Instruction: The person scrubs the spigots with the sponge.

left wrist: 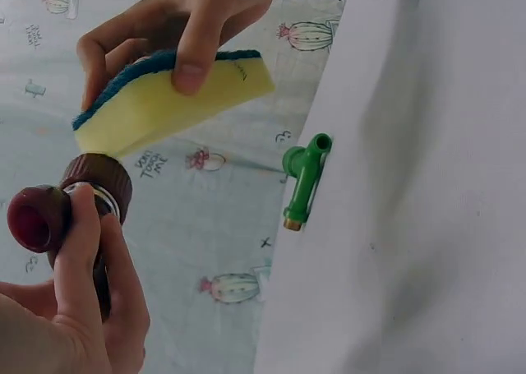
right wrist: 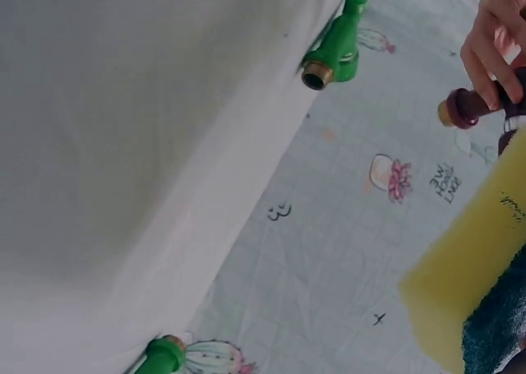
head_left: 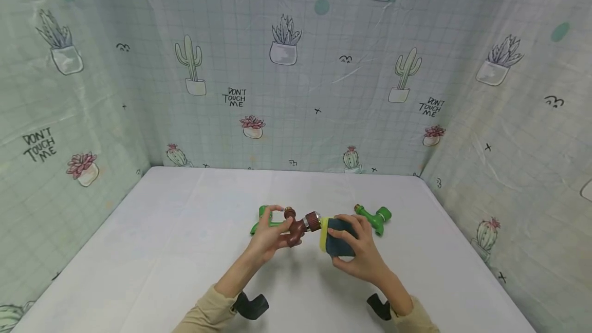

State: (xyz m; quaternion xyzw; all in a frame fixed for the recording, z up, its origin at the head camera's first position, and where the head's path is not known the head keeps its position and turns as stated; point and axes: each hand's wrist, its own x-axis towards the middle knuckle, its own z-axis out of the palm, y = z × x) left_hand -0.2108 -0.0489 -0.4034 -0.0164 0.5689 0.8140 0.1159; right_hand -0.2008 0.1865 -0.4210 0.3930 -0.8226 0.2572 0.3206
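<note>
My left hand (head_left: pixel 267 240) grips a dark red-brown faucet (head_left: pixel 296 233) by its body, raised over the table, with its ribbed collar towards the right. From the right, my right hand (head_left: pixel 365 256) holds a sponge (head_left: pixel 341 238) between thumb and fingers. It has a yellow foam side and a dark blue-green scouring side. The sponge's yellow foam (left wrist: pixel 173 115) faces the faucet, and one end comes right up to the ribbed collar (left wrist: pixel 99 181) in the left wrist view. In the right wrist view, the sponge (right wrist: pixel 468 267) partly covers the faucet.
On the white table (head_left: pixel 162 240) lie two green faucets with brass ends. One green faucet (head_left: pixel 380 219) is behind my right hand; the other green faucet (head_left: pixel 262 212) is partly hidden by my left hand. Cactus-print cloth (head_left: pixel 319 81) walls surround the back and sides.
</note>
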